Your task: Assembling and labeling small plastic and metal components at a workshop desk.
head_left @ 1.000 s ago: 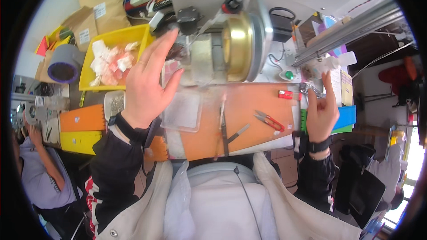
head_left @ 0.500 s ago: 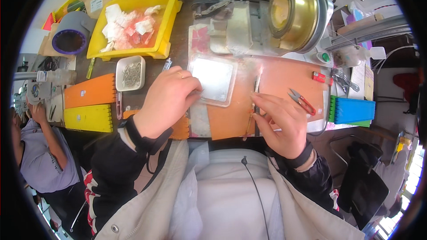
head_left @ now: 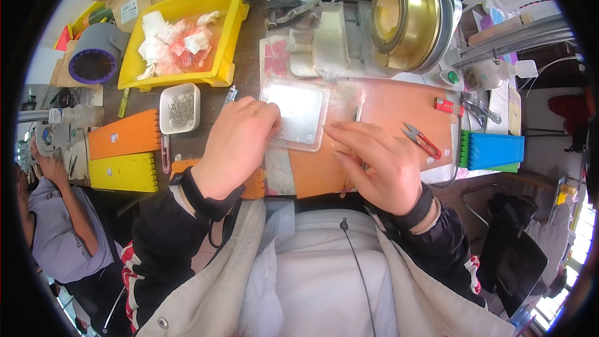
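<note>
My left hand (head_left: 242, 140) has its fingers curled in at the left edge of a shallow clear square box (head_left: 298, 114) with a pale, shiny inside. Whatever its fingertips may pinch is hidden. To the right of the box, my right hand (head_left: 384, 161) hovers over the orange mat (head_left: 392, 103), index finger and thumb apart, fingertips pointing at the box's lower right corner. A thin dark stick-like tool (head_left: 357, 112) passes beneath the right hand, mostly covered by it. Red-handled thread snips (head_left: 423, 140) lie right of that hand.
Behind my left hand are a white dish (head_left: 197, 109) of small metal pieces and a yellow bin (head_left: 229, 56) holding crumpled tissue. A brass-coloured round machine part (head_left: 405, 19) stands at the back. A red lighter (head_left: 444, 105) and blue plate (head_left: 496, 153) lie right; another person (head_left: 68, 224) sits left.
My right hand has moved left, toward the clear box, and its fingers have left the thin tool. My left hand stays at the box's left edge.
</note>
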Demonstrator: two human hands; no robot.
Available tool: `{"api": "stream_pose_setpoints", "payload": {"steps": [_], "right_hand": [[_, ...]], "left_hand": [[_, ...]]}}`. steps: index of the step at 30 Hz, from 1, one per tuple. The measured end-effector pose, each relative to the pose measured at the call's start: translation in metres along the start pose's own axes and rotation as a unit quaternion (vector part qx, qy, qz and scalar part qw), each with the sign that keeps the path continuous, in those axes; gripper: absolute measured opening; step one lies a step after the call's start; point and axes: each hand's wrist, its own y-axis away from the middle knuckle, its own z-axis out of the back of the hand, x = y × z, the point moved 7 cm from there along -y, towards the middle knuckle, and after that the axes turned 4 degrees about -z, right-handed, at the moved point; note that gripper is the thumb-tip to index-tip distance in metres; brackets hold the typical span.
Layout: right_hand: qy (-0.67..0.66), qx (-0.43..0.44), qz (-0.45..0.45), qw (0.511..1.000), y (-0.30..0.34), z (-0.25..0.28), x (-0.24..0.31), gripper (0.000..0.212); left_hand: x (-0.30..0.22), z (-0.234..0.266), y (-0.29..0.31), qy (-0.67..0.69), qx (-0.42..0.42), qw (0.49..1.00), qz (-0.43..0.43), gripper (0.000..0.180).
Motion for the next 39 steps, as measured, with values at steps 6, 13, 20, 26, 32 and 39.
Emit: {"api": "stream_pose_setpoints", "payload": {"steps": [6, 13, 20, 26, 32, 39], "right_hand": [[-0.004, 0.006, 0.0, 1.0, -0.005, -0.004, 0.001, 0.032], [-0.002, 0.004, -0.006, 1.0, -0.002, -0.005, -0.002, 0.032], [-0.03, -0.012, 0.021, 0.999, -0.004, -0.011, -0.003, 0.034], [-0.019, -0.001, 0.026, 0.999, -0.014, -0.021, -0.001, 0.03], [-0.022, -0.045, 0.064, 0.997, -0.03, -0.02, 0.008, 0.022], [-0.08, -0.053, -0.002, 0.995, -0.038, -0.003, 0.014, 0.01]], "left_hand": [[-0.008, 0.013, 0.003, -0.014, -0.041, 0.999, -0.01, 0.018], [-0.026, 0.009, 0.006, -0.117, -0.001, 0.989, -0.086, 0.024], [-0.031, -0.001, 0.0, -0.139, 0.011, 0.983, -0.122, 0.019], [0.005, 0.012, -0.001, 0.067, -0.065, 0.995, 0.027, 0.021], [0.003, 0.03, -0.008, 0.383, -0.023, 0.909, 0.164, 0.021], [-0.016, 0.043, -0.009, 0.53, -0.082, 0.828, 0.165, 0.024]]}}
